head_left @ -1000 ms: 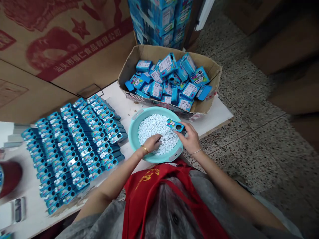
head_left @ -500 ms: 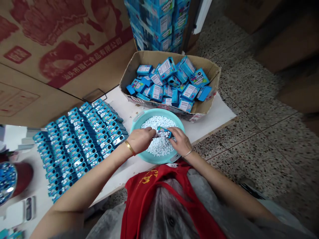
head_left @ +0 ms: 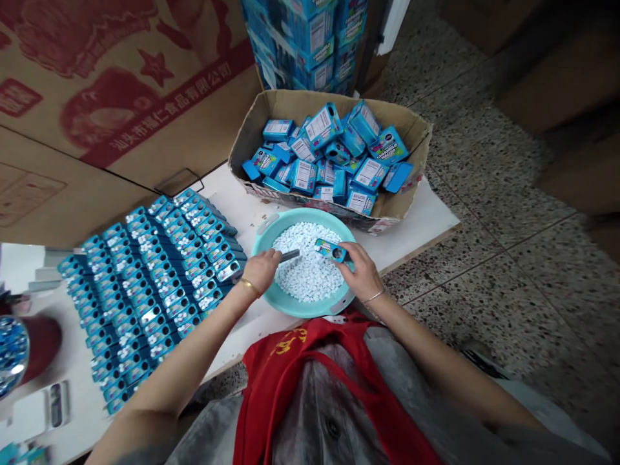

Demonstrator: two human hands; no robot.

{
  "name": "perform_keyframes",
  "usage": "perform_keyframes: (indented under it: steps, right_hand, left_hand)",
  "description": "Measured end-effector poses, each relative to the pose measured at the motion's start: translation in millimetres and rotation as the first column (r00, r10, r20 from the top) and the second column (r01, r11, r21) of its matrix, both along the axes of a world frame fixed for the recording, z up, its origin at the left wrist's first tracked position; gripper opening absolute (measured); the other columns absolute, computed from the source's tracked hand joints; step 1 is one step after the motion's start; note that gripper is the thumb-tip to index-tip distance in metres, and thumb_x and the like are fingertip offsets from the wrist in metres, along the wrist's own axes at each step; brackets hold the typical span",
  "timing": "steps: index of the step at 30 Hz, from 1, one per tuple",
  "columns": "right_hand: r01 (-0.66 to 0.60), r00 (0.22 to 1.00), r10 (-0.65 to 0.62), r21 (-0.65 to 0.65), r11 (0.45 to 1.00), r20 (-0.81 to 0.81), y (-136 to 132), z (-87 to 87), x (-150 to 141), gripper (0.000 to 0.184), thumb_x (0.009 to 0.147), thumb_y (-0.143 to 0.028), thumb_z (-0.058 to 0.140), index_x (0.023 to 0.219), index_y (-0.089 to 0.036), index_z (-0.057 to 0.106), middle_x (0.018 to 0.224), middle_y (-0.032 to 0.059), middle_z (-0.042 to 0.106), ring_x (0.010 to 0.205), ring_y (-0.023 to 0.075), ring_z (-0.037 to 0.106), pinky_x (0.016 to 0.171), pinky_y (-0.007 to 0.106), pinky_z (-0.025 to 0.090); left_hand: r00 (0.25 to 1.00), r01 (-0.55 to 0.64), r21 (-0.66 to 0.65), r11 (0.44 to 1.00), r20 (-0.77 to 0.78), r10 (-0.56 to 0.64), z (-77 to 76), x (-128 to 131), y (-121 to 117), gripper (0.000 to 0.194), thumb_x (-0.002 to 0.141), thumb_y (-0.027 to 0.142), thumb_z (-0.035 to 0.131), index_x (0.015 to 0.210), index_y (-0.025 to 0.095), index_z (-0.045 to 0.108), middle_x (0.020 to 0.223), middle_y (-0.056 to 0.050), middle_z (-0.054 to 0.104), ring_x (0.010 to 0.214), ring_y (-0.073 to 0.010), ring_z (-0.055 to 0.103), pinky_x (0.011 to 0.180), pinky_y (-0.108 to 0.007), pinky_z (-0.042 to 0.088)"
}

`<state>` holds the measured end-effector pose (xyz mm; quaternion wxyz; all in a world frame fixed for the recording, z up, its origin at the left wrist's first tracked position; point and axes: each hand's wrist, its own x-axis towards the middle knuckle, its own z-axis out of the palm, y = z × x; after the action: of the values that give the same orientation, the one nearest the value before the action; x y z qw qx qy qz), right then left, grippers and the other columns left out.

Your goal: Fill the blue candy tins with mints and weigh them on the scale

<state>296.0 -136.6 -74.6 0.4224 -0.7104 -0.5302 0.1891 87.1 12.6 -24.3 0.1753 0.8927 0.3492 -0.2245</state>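
Observation:
My right hand (head_left: pixel 363 274) grips a small blue candy box (head_left: pixel 329 249) above the right side of the basin. The box's dark round opening faces up, near my fingers. At the basin's left rim, my left hand (head_left: pixel 262 270) is closed round a grey scoop (head_left: pixel 290 255), whose tip points right over the candies. Small white candies (head_left: pixel 309 279) fill much of the turquoise basin (head_left: pixel 259 243). A few white pieces show at the far end of the held box.
Behind the basin stands a cardboard carton (head_left: pixel 411 123) of loose blue boxes. Rows of upright blue boxes (head_left: pixel 159 278), many with white candies on top, stand at left. Wrapped stacks of boxes (head_left: pixel 314 39) rise at the back. A red tub (head_left: pixel 46 345) sits far left.
My left hand has drawn left, away from the box, so the scoop now shows. The candy box has moved slightly right and turned, and the white heap over it is gone.

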Motion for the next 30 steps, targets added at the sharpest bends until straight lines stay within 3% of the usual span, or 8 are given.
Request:
perform_keyframes:
  steps: [3,5,7,10,14,20,25,30]
  right_hand:
    - [0.026,1.000,-0.026,0.008,1.000,-0.009,0,4.0,5,0.033,0.085,-0.027,0.055,0.118,-0.023,0.052,0.111,0.0111,0.060,0.107,0.0269,0.057,0.093,0.045,0.048]
    - [0.039,0.999,-0.039,0.016,0.999,-0.007,1,6.1,6,0.032,0.085,-0.029,0.056,0.116,-0.023,0.053,0.109,0.0110,0.061,0.104,0.0264,0.058,0.091,0.044,0.049]
    - [0.058,0.998,-0.058,0.019,0.998,-0.004,2,7.4,7,0.032,0.085,-0.031,0.057,0.115,-0.023,0.053,0.107,0.0103,0.061,0.102,0.0260,0.059,0.089,0.043,0.050]
    - [0.087,0.996,-0.087,0.022,0.996,-0.008,2,7.9,8,0.033,0.084,-0.033,0.059,0.114,-0.022,0.053,0.105,0.0100,0.062,0.099,0.0256,0.060,0.087,0.042,0.050]
    - [0.089,0.996,-0.089,0.016,0.996,-0.012,2,6.1,10,0.033,0.084,-0.032,0.060,0.115,-0.021,0.053,0.104,0.0100,0.062,0.098,0.0249,0.060,0.085,0.041,0.050]
    - [-0.020,0.999,0.020,-0.002,1.000,0.027,2,0.3,0,0.035,0.082,-0.019,0.054,0.117,-0.020,0.053,0.111,0.0124,0.060,0.107,0.0270,0.057,0.094,0.045,0.048]
    - [-0.126,0.989,0.128,-0.024,0.992,0.069,3,-1.2,-16,0.041,0.081,-0.014,0.050,0.121,-0.021,0.052,0.117,0.0122,0.059,0.112,0.0277,0.055,0.098,0.047,0.046]
    - [-0.148,0.987,0.146,0.020,0.989,0.067,4,-4.2,-23,0.040,0.082,-0.013,0.050,0.121,-0.020,0.052,0.115,0.0127,0.061,0.111,0.0271,0.056,0.097,0.046,0.048]
  left_hand:
    - [0.999,0.009,-0.111,0.994,0.037,-0.005,-54.0,4,-19,0.024,0.089,0.009,0.037,0.104,0.016,0.055,0.101,-0.009,0.060,0.094,-0.0196,0.058,0.079,-0.030,0.047]
    - [0.995,0.023,-0.181,0.983,0.099,-0.005,-76.9,16,-37,0.023,0.090,0.013,0.041,0.109,0.017,0.054,0.107,-0.009,0.060,0.097,-0.0192,0.058,0.082,-0.030,0.047]
    - [0.985,0.036,-0.241,0.970,0.174,0.007,-89.1,28,-50,0.026,0.090,0.016,0.044,0.115,0.017,0.051,0.114,-0.009,0.059,0.101,-0.0188,0.057,0.087,-0.030,0.047]
    - [0.961,0.056,-0.320,0.946,0.275,0.036,-90.5,31,-52,0.028,0.090,0.021,0.047,0.118,0.017,0.048,0.115,-0.008,0.060,0.101,-0.0172,0.058,0.089,-0.028,0.046]
    - [0.929,0.089,-0.378,0.921,0.366,0.061,-65.2,5,-32,0.028,0.091,0.029,0.048,0.115,0.016,0.049,0.107,-0.008,0.063,0.092,-0.0164,0.060,0.084,-0.028,0.048]
    - [0.857,0.155,-0.328,0.932,0.514,0.038,10.0,-16,-7,0.025,0.091,0.030,0.048,0.111,0.015,0.051,0.104,-0.009,0.062,0.090,-0.0167,0.059,0.082,-0.029,0.048]
    - [0.963,0.211,-0.128,0.969,0.198,-0.183,63.1,17,-5,0.022,0.088,0.020,0.049,0.109,0.015,0.054,0.104,-0.009,0.063,0.090,-0.0199,0.062,0.076,-0.030,0.049]
    - [0.948,0.313,0.051,0.948,-0.086,-0.308,103.3,53,-27,0.024,0.092,0.011,0.036,0.101,0.013,0.058,0.094,-0.011,0.061,0.086,-0.0223,0.063,0.068,-0.031,0.050]
